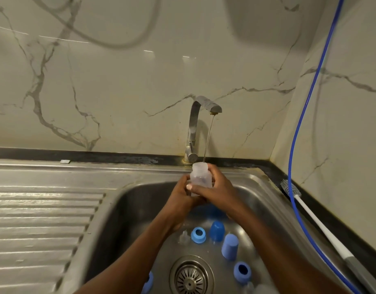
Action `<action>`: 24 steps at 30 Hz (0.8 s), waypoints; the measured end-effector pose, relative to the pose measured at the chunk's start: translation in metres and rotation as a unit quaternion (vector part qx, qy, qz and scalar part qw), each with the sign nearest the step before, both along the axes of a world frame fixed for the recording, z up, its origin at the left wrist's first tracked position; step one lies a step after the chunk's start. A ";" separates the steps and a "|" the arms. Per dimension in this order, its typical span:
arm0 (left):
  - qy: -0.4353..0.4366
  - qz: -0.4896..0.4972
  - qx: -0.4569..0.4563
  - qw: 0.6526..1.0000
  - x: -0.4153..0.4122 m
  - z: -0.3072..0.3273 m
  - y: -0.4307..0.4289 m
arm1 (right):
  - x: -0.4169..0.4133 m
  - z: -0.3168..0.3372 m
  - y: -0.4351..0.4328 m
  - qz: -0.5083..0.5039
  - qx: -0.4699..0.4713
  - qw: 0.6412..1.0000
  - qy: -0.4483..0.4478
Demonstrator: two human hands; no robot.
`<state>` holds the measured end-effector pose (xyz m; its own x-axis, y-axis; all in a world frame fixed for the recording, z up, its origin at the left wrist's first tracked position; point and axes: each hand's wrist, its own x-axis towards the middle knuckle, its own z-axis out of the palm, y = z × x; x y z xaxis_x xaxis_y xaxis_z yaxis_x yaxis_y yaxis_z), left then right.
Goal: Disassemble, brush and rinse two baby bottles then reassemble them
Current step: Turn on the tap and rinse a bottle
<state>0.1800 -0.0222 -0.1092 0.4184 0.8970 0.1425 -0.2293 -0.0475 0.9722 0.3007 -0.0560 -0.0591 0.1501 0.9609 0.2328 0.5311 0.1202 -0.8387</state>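
I hold a clear baby bottle body (200, 175) upright over the sink, its open mouth under a thin stream of water (208, 137) from the tap (194, 132). My left hand (182, 196) grips its lower part and my right hand (216, 185) wraps its side. On the sink floor lie a blue collar ring (198, 235), two blue caps (217, 230) (229, 246), a second blue ring (242, 272) and a clear teat (184, 237). A bottle brush (293, 193) with a white handle lies on the counter at the right.
The steel sink (127, 209) has a drain strainer (191, 279) in front and a ribbed draining board (38, 219) to the left. A blue hose (299, 115) hangs along the right wall. Another blue part (147, 282) sits at the sink's lower left.
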 end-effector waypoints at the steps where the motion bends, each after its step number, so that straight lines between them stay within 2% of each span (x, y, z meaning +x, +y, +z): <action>1: 0.008 0.007 0.014 1.000 0.000 0.003 -0.001 | 0.000 0.002 0.001 -0.003 -0.011 1.000 -0.011; 5: 0.097 0.010 0.041 0.994 -0.008 -0.001 0.003 | 0.004 0.002 0.002 0.012 -0.051 0.999 -0.013; 8: 0.186 0.023 0.045 0.981 -0.021 -0.008 0.009 | 0.013 -0.007 0.002 0.033 -0.092 0.990 -0.099; 10: 0.226 -0.008 0.060 0.972 -0.025 -0.010 0.009 | 0.019 -0.013 0.004 0.059 -0.144 0.973 -0.173; 14: 0.324 -0.109 0.064 0.938 -0.022 -0.012 0.002 | 0.023 -0.028 0.000 0.134 -0.272 0.886 -0.350; 19: 0.513 -0.105 0.115 0.844 -0.019 -0.023 0.002 | 0.011 -0.055 -0.010 0.183 -0.367 0.760 -0.504; 21: 0.545 -0.071 0.116 0.827 -0.019 -0.029 0.005 | 0.004 -0.055 -0.010 0.189 -0.367 0.733 -0.541; 24: 0.549 -0.034 0.102 0.829 -0.020 -0.033 0.011 | -0.009 -0.049 -0.007 0.205 -0.299 0.721 -0.591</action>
<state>0.1604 -0.0113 -0.1417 0.4454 0.8700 -0.2117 0.7796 -0.2605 0.5696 0.2920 -0.0628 -0.1076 -0.1384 0.8495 -0.5091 0.9398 0.2748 0.2030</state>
